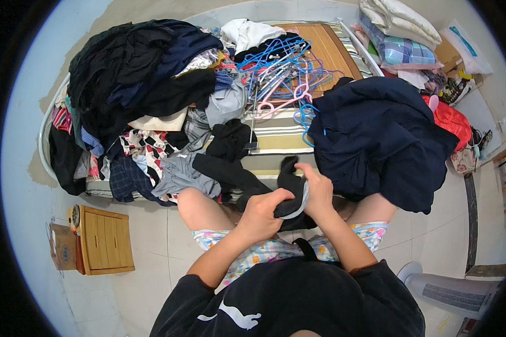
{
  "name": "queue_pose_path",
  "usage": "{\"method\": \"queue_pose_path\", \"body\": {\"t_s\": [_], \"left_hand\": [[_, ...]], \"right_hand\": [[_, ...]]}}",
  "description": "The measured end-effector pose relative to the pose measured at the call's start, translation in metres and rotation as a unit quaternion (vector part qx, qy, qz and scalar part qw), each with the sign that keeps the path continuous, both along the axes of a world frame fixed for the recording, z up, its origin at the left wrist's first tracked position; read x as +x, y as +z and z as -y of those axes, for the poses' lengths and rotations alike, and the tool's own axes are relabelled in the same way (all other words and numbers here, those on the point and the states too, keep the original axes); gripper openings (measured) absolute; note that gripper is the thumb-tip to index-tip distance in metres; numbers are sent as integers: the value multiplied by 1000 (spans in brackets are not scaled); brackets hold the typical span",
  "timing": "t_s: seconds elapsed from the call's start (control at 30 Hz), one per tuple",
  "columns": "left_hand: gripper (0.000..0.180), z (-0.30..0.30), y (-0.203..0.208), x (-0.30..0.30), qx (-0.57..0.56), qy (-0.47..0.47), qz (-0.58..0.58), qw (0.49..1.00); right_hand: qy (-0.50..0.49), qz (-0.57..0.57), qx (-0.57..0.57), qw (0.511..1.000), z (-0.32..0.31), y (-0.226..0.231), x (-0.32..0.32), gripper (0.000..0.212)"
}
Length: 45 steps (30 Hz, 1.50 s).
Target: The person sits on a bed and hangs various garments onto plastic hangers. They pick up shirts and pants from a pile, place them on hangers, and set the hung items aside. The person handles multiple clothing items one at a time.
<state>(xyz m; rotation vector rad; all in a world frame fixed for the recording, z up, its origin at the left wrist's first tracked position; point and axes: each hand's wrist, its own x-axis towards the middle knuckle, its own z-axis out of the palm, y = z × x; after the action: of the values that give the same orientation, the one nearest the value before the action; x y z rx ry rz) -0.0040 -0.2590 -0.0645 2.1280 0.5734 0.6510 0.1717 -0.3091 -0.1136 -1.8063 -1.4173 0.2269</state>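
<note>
The person sits at the bed edge with a black garment drawn over the knees, close enough for both hands to work it. The left hand is clenched on a bunched fold, knuckles up, forearm angled in from below. The right hand pinches the cloth's upper edge, fingers curled tight. A dark clothes heap, a tangle of hangers and a navy garment lie within reach on the bed
</note>
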Motion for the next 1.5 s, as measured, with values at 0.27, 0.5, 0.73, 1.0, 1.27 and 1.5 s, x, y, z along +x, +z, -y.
{"method": "queue_pose_path", "body": {"t_s": [0.27,0.5,0.73,1.0,1.27,1.5], "left_hand": [[40,-25,4,-5,296,289,-58,909],[41,2,-80,-16,-589,152,298,736],[22,-42,-74,-30,-723,115,274,624],[48,-95,-51,-31,-653,37,446,610],[42,-125,-85,-12,-691,17,425,585],[32,-132,-130,-7,-729,93,366,571]], "right_hand": [[-75,-80,165,980,-21,13,-5,32],[57,-21,101,993,-9,-11,-57,32],[208,-180,-39,961,21,-2,-77,44],[159,-459,17,874,-20,-19,-48,22],[98,-585,-18,805,-99,-53,-2,40],[34,-418,-18,907,-137,-71,6,12]]}}
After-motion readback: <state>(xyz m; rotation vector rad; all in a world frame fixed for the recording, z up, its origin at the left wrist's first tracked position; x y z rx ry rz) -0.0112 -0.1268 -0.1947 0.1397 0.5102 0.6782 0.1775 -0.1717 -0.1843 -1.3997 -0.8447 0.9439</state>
